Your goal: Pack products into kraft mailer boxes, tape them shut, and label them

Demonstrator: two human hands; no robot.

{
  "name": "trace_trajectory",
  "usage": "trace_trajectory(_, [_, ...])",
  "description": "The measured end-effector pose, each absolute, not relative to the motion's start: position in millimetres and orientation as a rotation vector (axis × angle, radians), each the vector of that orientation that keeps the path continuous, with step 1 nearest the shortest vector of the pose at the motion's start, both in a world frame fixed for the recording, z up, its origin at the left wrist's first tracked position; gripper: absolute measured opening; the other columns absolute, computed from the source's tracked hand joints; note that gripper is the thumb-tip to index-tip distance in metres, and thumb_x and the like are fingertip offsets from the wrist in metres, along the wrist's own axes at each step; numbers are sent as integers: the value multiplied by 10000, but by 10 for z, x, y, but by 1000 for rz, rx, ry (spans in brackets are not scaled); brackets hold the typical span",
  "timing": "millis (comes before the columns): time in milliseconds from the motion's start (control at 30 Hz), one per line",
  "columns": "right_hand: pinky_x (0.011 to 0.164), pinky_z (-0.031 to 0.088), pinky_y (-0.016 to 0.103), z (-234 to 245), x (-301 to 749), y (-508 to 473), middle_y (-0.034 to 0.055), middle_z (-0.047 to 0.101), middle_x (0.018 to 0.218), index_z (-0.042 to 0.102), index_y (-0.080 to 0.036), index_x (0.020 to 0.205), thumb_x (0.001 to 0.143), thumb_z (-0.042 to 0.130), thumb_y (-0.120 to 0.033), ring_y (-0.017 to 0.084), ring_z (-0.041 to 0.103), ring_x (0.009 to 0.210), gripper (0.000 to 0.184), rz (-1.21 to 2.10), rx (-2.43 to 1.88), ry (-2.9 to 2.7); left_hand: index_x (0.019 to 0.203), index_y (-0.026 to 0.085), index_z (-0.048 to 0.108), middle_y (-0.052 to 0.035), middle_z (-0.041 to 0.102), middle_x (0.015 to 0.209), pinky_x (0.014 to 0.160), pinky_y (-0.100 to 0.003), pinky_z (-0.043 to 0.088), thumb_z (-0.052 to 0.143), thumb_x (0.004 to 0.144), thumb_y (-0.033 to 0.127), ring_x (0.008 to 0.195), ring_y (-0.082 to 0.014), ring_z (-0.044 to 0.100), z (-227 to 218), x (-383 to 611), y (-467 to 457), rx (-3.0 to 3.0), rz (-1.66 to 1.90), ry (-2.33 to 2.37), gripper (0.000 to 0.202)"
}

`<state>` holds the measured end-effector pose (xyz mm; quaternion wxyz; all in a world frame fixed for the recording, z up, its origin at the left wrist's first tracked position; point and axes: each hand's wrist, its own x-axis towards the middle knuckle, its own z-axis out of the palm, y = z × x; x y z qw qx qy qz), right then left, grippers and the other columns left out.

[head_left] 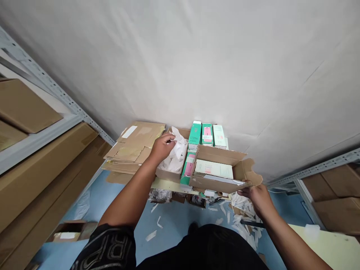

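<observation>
My left hand (pixel 162 147) is closed on white crumpled packing paper (pixel 176 155) that fills a small open cardboard box (pixel 168 174). My right hand (pixel 257 197) grips the near right corner of a second open cardboard box (pixel 222 155), which holds a pale green flat carton (pixel 213 168). Between and behind the two boxes stand several green and mint product cartons (pixel 206 134), some with pink labels.
Flattened cardboard sheets (pixel 133 144) are stacked to the left. Metal shelving (pixel 36 138) with large brown cartons runs along the left, and more shelving (pixel 323 165) on the right. White paper scraps (pixel 244 219) litter the blue floor. A white wall stands behind.
</observation>
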<state>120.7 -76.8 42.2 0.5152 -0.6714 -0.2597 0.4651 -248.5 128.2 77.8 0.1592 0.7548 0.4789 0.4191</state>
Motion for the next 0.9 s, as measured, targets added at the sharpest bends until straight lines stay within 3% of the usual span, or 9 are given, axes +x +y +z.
trace_trajectory(100, [611, 630, 351, 414, 1195, -754, 94, 776, 878, 711, -165, 854, 648, 704, -380, 275, 745, 758, 298, 1096, -1619, -648, 1028, 215, 756, -51, 739, 1116, 931, -312, 547, 611, 909, 225, 1026, -181, 687, 1354, -2231, 826, 2375, 1289, 1023, 188])
trace_trajectory(200, [595, 626, 341, 404, 1184, -746, 104, 783, 924, 720, -159, 881, 672, 690, -400, 273, 743, 762, 320, 1071, -1627, -692, 1096, 244, 748, -39, 732, 1174, 969, -312, 544, 549, 935, 145, 1093, -166, 677, 1717, -1869, 457, 2616, 1039, 630, 275])
trace_trajectory(367, [576, 613, 312, 370, 1174, -776, 93, 785, 902, 731, -149, 922, 708, 659, -417, 262, 740, 759, 351, 1014, -1648, -745, 1168, 229, 736, -66, 709, 1278, 1059, -392, 516, 522, 970, 188, 1212, -205, 642, 1730, -1339, 381, 2630, 609, 467, 294])
trace_trajectory(500, [588, 609, 300, 365, 1196, -847, 83, 780, 863, 731, -145, 916, 723, 651, -397, 248, 735, 744, 328, 1023, -1639, -729, 1277, 299, 698, -11, 676, 1373, 1144, -433, 456, 556, 945, 217, 1308, -227, 599, 1678, -1191, 479, 2503, 298, 494, 370])
trace_trajectory(600, [596, 610, 304, 385, 1240, -917, 74, 774, 866, 721, -156, 901, 708, 653, -387, 238, 729, 727, 309, 1005, -1636, -661, 1316, 296, 676, -9, 651, 1412, 1175, -449, 424, 554, 972, 307, 1352, -236, 566, 1741, -1192, 496, 2461, 380, 515, 365])
trace_trajectory(733, [593, 609, 308, 418, 1337, -1054, 68, 765, 874, 710, -168, 900, 714, 659, -395, 230, 722, 712, 299, 953, -1636, -612, 1295, 263, 674, -36, 683, 1356, 1127, -434, 475, 483, 1027, 380, 1300, -220, 600, 1775, -1228, 477, 2409, 703, 524, 349])
trace_trajectory(900, [607, 611, 294, 442, 1518, -1368, 67, 758, 892, 708, -172, 897, 745, 688, -411, 226, 718, 739, 283, 862, -1647, -476, 1225, 251, 680, -70, 662, 1331, 1122, -429, 484, 561, 990, 403, 1292, -239, 590, 1480, -1142, 362, 2246, 1087, 670, 304])
